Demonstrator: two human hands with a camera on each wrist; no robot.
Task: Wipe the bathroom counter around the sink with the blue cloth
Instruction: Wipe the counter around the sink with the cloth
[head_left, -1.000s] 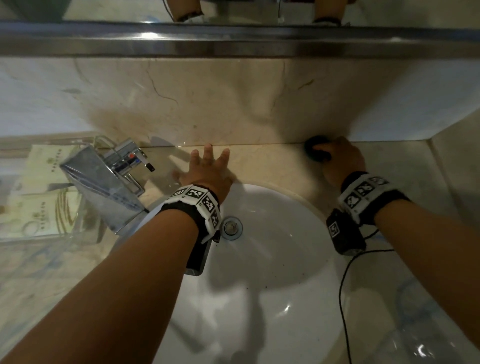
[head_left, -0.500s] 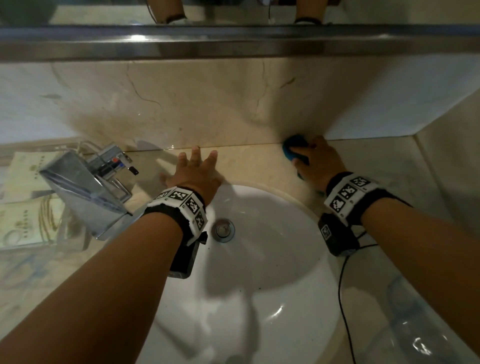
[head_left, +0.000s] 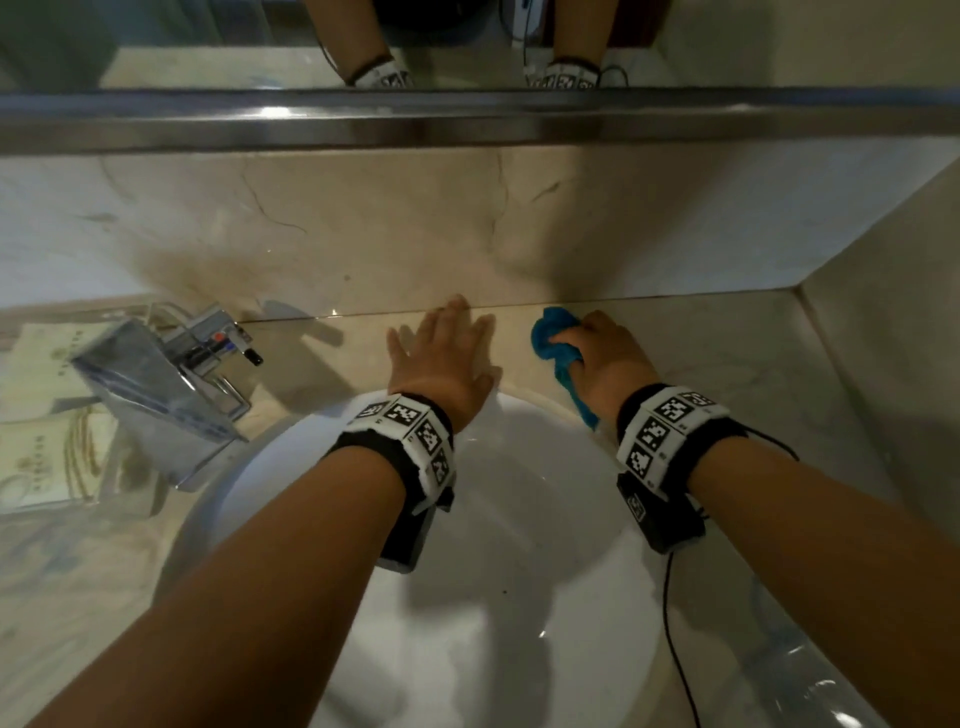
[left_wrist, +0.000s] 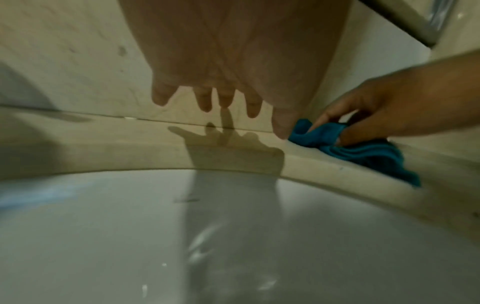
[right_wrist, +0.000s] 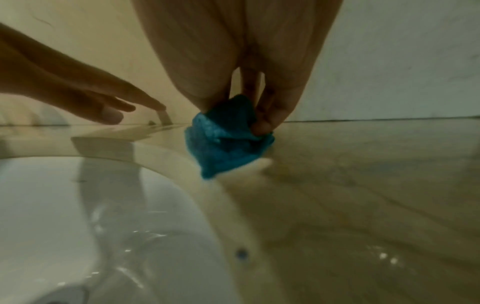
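Fingers (right_wrist: 262, 123) pinch blue cloth (right_wrist: 226, 142) against counter (right_wrist: 363, 164).

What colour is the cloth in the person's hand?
The cloth is bright blue, leaning teal; the right wrist view shows it best.

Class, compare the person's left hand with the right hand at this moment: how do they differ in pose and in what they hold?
The left hand lies open with fingers spread; the right hand has its fingers curled. The left hand holds nothing; the right hand grips the blue cloth. Both are at the counter behind the sink.
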